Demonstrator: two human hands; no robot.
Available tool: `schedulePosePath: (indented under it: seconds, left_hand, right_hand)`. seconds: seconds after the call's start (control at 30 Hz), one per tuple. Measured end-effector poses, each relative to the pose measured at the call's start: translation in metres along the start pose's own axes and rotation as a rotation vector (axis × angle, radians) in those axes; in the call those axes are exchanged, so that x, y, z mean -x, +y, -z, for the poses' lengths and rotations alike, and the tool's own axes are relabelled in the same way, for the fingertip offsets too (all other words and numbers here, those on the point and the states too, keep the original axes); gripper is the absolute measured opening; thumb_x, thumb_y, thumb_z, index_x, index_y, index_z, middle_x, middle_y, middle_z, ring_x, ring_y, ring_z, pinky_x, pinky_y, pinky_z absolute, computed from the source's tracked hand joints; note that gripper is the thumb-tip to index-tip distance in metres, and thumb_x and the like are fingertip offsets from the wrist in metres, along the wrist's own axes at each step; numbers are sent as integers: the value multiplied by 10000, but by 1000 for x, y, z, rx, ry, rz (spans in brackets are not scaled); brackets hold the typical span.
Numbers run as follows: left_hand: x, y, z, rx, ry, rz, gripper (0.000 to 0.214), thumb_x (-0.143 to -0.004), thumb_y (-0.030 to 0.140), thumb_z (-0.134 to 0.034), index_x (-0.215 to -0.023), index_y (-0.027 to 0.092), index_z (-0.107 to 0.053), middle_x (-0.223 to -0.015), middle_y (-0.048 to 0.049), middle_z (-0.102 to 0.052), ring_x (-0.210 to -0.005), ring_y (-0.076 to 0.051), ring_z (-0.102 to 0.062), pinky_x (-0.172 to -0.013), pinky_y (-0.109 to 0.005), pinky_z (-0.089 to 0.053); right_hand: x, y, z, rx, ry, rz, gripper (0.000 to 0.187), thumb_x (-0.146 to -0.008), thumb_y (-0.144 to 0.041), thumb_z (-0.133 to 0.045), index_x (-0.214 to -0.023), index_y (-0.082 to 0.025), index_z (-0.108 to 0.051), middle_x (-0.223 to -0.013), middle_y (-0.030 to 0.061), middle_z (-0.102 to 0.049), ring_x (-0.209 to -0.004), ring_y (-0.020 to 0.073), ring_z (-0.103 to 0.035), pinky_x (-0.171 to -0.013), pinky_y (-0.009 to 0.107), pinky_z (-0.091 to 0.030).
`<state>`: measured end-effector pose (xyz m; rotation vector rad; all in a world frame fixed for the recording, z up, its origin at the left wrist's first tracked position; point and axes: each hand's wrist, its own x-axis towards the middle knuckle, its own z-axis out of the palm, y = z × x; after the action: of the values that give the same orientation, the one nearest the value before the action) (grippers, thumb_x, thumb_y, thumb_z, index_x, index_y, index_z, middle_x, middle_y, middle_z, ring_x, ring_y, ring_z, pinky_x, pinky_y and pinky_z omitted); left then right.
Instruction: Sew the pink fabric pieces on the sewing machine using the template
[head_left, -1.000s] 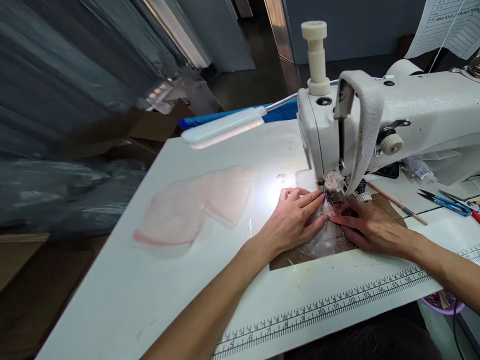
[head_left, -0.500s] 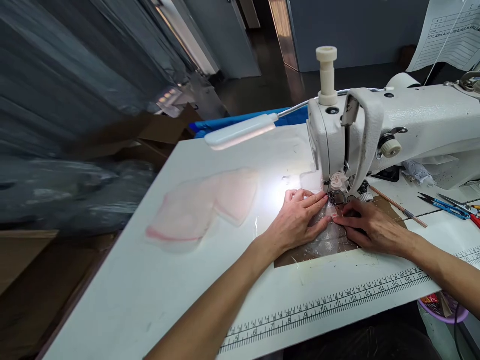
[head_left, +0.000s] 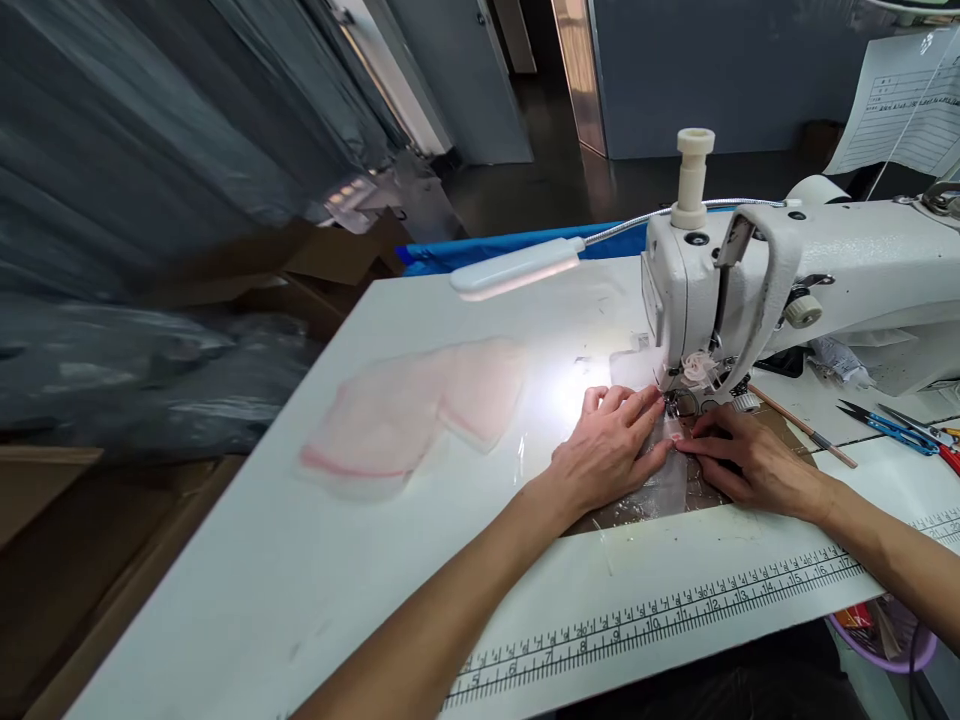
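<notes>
A strip of sheer white fabric (head_left: pixel 664 497) lies under the presser foot area of a white sewing machine (head_left: pixel 870 250). My left hand (head_left: pixel 609 452) rests flat on this fabric, its fingers stretched toward the needle. Just to the right, my right hand (head_left: pixel 750 460) pinches the fabric's edge near a small pinkish spot between thumb and index finger. A pale pink ruffled rosette (head_left: pixel 699 368) sits against the machine head above the fingertips. The needle tip is too small to make out.
Sheer pink fabric pieces (head_left: pixel 397 405) lie on the white table (head_left: pixel 247 600) at left. A lamp (head_left: pixel 517 268) lights the work. Blue-handled thread snips (head_left: pixel 889 428) and a brown stick (head_left: pixel 806 428) lie at right. A purple basket (head_left: pixel 889 665) hangs below the table edge.
The camera view has shifted slightly, so the machine appears further right and lower. Both hands stay at nearly the same place by the needle, with the fabric between them.
</notes>
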<state>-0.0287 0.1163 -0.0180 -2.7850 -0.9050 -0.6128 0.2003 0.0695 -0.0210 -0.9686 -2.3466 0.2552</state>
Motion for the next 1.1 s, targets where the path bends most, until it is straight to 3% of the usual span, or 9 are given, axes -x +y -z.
schedulePosePath:
  seconds: [0.07, 0.13, 0.27, 0.53, 0.8, 1.1]
  left_hand:
    - [-1, 1, -1, -39, 99, -54, 363, -996, 369, -447, -1122, 90, -641, -1143, -163, -689, -908, -259, -586, -787, -431, -454]
    - [-2, 2, -3, -21, 175, -149, 237, -986, 269, -482, -982, 109, -656, -1017, -120, -711, -822, -210, -592, -728, -374, -459]
    - [-2, 0, -1, 61, 192, -272, 204, -966, 141, -490, -844, 167, -652, -907, -27, -727, -700, -139, -585, -643, -305, -457]
    - [-1, -2, 16, 175, 40, -221, 221, -926, 279, -518, -962, 163, -702, -1041, -75, -736, -734, -171, -630, -671, -351, -518]
    - [0, -5, 10, 148, 48, -182, 268, -952, 310, -497, -1009, 140, -696, -1053, -106, -722, -785, -193, -656, -687, -354, -521]
    - [-4, -4, 6, 53, 9, -109, 309, -989, 335, -445, -1037, 146, -685, -971, -94, -711, -743, -186, -616, -671, -349, -489]
  right_hand:
    - [0, -1, 0, 2, 5, 4, 288, -956, -189, -487, -1140, -174, -707, -1053, 118, -619, -1015, 226, -618, -847, 401, -595]
    - [0, -1, 0, 5, 1, 5, 288, -955, -183, -480, -1125, -170, -713, -1049, 121, -618, -1010, 226, -616, -853, 406, -592]
    - [0, -1, 0, 13, -26, 4, 300, -968, -188, -465, -1153, -167, -699, -1058, 127, -613, -1002, 225, -606, -867, 413, -582]
    - [2, -4, -2, 54, -83, -57, 350, -1020, -234, -385, -1240, -168, -649, -1097, 142, -589, -994, 229, -588, -900, 453, -562]
    - [3, -5, -4, 62, -114, -95, 372, -1026, -251, -383, -1340, -189, -574, -1101, 149, -570, -962, 234, -592, -852, 443, -572]
    - [0, -5, -1, 61, -107, -65, 342, -1018, -238, -378, -1241, -186, -632, -1096, 136, -568, -960, 217, -583, -850, 412, -560]
